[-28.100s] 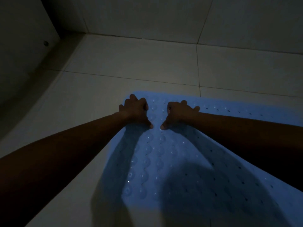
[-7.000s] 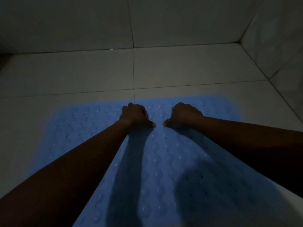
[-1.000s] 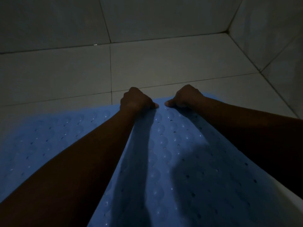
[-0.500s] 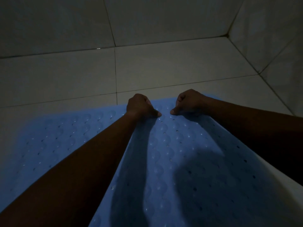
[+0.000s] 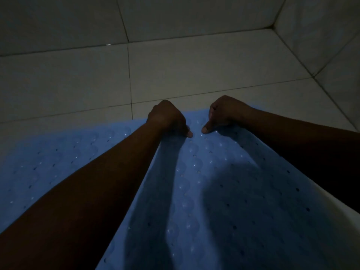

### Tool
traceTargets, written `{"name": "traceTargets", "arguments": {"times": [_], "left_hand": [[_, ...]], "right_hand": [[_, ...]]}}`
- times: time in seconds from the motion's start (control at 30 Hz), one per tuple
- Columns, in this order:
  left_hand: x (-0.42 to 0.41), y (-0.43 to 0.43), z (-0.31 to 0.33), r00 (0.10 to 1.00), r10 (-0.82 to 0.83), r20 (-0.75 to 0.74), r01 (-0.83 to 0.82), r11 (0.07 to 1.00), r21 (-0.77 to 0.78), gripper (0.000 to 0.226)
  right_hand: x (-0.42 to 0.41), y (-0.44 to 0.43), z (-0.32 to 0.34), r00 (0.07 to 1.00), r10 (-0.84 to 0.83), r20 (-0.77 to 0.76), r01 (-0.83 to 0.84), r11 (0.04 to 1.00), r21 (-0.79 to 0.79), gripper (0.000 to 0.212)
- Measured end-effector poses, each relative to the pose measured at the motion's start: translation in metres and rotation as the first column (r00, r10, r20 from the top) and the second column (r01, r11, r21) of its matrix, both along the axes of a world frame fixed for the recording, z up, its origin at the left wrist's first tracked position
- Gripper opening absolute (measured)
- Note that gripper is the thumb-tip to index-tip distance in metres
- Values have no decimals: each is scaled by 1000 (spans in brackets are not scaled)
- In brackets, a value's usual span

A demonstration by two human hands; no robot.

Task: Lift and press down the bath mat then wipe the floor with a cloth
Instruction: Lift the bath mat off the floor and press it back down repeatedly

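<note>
A light blue bath mat (image 5: 58,162) with small holes and round bumps lies flat on the pale tiled floor (image 5: 194,75), filling the lower half of the view. Both of my hands are closed fists resting side by side at its far edge. My left hand (image 5: 167,118) and my right hand (image 5: 226,112) sit knuckles down, thumbs pointing at each other a small gap apart. The curled fingers are hidden, so I cannot tell whether they hook the mat's edge. No cloth is in view.
The room is dim. A tiled back wall (image 5: 175,16) meets the floor just beyond the mat, and a second tiled wall (image 5: 321,26) closes the corner on the right. A strip of bare floor (image 5: 348,215) shows along the mat's right side.
My fists stay at the mat's far edge, thumbs still nearly touching. Only the view has shifted a little; the mat lies as before.
</note>
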State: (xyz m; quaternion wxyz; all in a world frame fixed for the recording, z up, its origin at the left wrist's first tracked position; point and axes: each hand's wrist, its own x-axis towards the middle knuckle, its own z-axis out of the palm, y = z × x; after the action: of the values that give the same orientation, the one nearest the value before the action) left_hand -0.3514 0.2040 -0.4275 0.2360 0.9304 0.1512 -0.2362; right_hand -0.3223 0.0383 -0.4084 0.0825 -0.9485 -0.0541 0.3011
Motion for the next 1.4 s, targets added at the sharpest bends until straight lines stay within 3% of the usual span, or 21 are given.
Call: {"name": "traceTargets", "arguments": {"times": [0.07,0.23,0.4,0.57,0.7,0.8,0.87,1.03,1.1,1.23,1.3,1.4], "left_hand": [[-3,-2,3,1000,16,-6,-16,1000,17,94],[-29,-1,3,985,91,149,-93,996,7,80],[-60,-3,4,991,51,122,-30,985,-169,60],[-57,-5,8,996,31,88,-23,995,-94,60],[-42,-11,5,1000,-22,-15,23,998,61,93],[-29,-13,2,996,-42,-72,52,989,139,117],[-28,-16,5,995,-20,-97,37,985,171,125],[-44,-16,14,996,88,-19,-86,992,96,119],[-55,-13,14,996,87,30,-89,994,69,114],[-79,-7,15,998,34,57,-33,999,-16,67],[-86,-7,14,998,8,65,-6,1000,-25,62],[-88,-9,18,997,2,79,-2,1000,-1,60]], "right_hand": [[0,3,-2,1000,-24,-11,23,998,-60,83],[-18,-6,-3,989,-120,84,119,993,22,74],[-43,-18,12,999,36,2,-36,999,24,49],[-45,-13,17,997,79,-12,-79,997,-15,55],[-26,2,12,989,81,-125,-107,971,-212,77],[-15,10,8,974,62,-218,-127,946,-299,138],[-15,12,9,967,50,-249,-134,934,-332,156],[-27,3,4,987,-107,-119,83,978,-192,152],[-44,-8,2,987,-160,-32,156,982,-106,128],[-73,-30,0,996,-67,58,64,997,50,60],[-81,-33,5,999,-47,3,47,993,105,51],[-80,-28,7,1000,4,-8,-4,998,62,51]]}}
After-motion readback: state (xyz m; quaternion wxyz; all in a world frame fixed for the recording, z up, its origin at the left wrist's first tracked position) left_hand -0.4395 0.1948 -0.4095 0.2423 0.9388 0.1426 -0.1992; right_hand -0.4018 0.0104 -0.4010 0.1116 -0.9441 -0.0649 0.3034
